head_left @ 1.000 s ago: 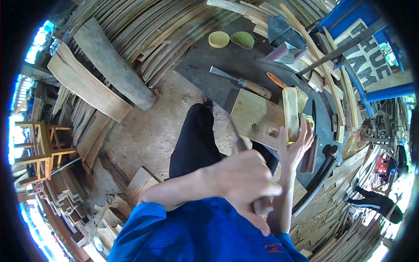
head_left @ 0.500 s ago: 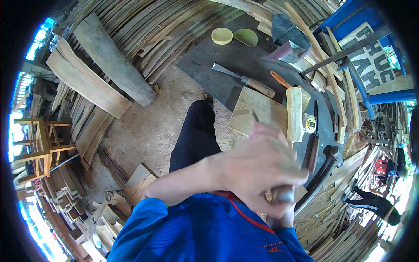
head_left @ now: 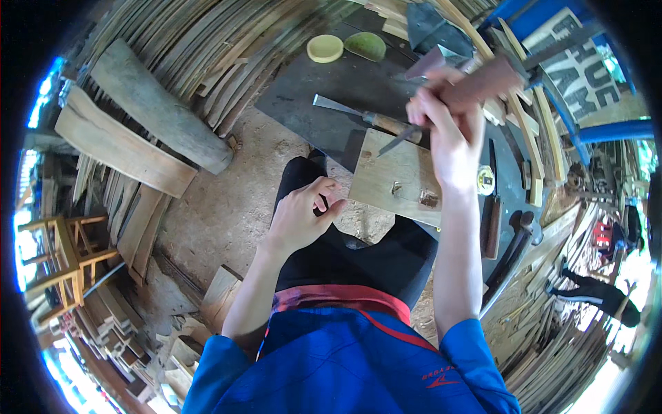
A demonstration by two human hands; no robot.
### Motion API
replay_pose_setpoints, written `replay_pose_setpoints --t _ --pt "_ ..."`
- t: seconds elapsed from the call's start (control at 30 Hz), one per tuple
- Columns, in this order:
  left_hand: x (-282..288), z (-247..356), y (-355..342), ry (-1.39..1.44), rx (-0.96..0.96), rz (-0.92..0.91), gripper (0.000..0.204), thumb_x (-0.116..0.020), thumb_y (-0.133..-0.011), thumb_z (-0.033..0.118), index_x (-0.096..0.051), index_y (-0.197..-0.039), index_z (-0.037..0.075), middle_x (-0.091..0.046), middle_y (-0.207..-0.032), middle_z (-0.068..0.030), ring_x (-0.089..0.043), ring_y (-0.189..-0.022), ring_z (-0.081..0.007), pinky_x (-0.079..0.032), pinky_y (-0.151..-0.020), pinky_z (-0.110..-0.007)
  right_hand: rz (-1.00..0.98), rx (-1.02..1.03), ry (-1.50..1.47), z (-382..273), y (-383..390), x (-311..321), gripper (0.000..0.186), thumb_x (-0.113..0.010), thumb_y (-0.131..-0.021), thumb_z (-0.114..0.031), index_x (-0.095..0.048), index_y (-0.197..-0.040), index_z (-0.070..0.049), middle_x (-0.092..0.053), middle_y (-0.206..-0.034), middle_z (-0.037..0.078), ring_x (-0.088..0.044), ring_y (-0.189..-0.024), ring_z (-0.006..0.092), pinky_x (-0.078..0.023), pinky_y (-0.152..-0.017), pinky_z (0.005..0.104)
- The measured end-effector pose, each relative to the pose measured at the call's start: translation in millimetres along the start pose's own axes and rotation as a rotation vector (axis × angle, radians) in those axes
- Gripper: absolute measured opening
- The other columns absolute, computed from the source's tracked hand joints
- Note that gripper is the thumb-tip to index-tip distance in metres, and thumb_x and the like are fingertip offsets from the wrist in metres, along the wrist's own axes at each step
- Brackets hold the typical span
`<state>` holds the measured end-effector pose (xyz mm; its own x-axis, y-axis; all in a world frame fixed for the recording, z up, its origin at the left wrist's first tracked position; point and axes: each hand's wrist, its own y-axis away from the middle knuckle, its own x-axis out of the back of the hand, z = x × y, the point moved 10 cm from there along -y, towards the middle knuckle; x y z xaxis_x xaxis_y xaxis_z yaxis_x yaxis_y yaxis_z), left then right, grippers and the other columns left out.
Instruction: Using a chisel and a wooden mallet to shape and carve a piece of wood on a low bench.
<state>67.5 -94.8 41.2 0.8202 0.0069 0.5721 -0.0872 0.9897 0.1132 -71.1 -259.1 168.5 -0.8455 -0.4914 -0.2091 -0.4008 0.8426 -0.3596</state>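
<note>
My right hand [head_left: 452, 127] is raised over the bench, closed around a chisel-like tool with a thick brown wooden handle [head_left: 486, 83]. Its narrow dark blade [head_left: 396, 143] points down and left over a pale square board [head_left: 376, 176]. Two small cut marks show on the board near its right side. My left hand [head_left: 303, 214] hovers above my thigh, left of the board, empty, with bent fingers and thumb apart. Beyond the board lies a wide chisel [head_left: 338, 105] with a wooden handle. A yellow tape measure [head_left: 486, 181] sits right of my right forearm.
A round yellow dish [head_left: 325, 48] and a green half-round one [head_left: 365, 46] rest at the dark bench's [head_left: 289, 96] far side. A hammer [head_left: 523, 228] and a brown-handled tool [head_left: 493, 228] lie right. Stacked planks [head_left: 186, 62] line the back. Another person [head_left: 596, 297] is far right.
My hands, which were together near my chest, have parted. The right has moved up and away with the chisel-like tool; the left has drawn back left, uncovering the board's cut marks.
</note>
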Motion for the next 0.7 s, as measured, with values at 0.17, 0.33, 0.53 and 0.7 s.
replay_pose_setpoints --t 0.17,0.33,0.53,0.7 --pt "-32.4 -8.8 -7.3 -0.034 0.048 -0.093 0.044 -0.068 -0.093 0.031 -0.052 -0.128 0.009 -0.072 -0.090 -0.0061 -0.071 -0.074 -0.0240 -0.055 -0.068 -0.035 -0.010 -0.078 -0.048 10.8 -13.2 -17.5 0.010 -0.058 -0.092 -0.007 -0.050 -0.092 -0.004 -0.049 -0.074 0.005 -0.042 -0.052 0.0118 -0.035 -0.049 0.0264" --pt "-43.1 -14.1 -10.8 -0.049 0.038 -0.062 0.056 -0.067 -0.094 0.036 -0.041 -0.138 0.011 -0.072 -0.093 -0.0096 -0.072 -0.074 -0.0248 -0.056 -0.066 -0.036 -0.011 -0.004 0.049 5.8 -21.3 -25.8 0.024 -0.071 -0.092 -0.019 -0.058 -0.081 -0.001 -0.060 -0.068 0.008 -0.051 -0.048 0.0094 -0.037 -0.044 0.0239" --pt "-35.1 -18.6 -17.0 -0.021 0.056 -0.070 0.054 -0.067 -0.095 0.032 -0.042 -0.138 0.010 -0.072 -0.094 -0.0113 -0.072 -0.073 -0.0244 -0.056 -0.065 -0.034 0.064 0.064 0.022 0.6 -30.1 -29.3 0.019 -0.066 -0.095 -0.014 -0.063 -0.103 0.004 -0.061 -0.075 0.006 -0.054 -0.058 0.0109 -0.042 -0.053 0.0252" --pt "-42.0 -25.6 -17.2 0.078 0.093 -0.093 0.049 -0.066 -0.094 0.037 -0.047 -0.134 0.015 -0.073 -0.096 -0.0088 -0.072 -0.076 -0.0276 -0.055 -0.068 -0.041 -0.154 -0.020 -0.245 7.2 -33.2 -39.3 0.015 -0.056 -0.096 -0.014 -0.051 -0.086 -0.003 -0.043 -0.060 0.000 -0.039 -0.047 0.0086 -0.031 -0.045 0.0242"
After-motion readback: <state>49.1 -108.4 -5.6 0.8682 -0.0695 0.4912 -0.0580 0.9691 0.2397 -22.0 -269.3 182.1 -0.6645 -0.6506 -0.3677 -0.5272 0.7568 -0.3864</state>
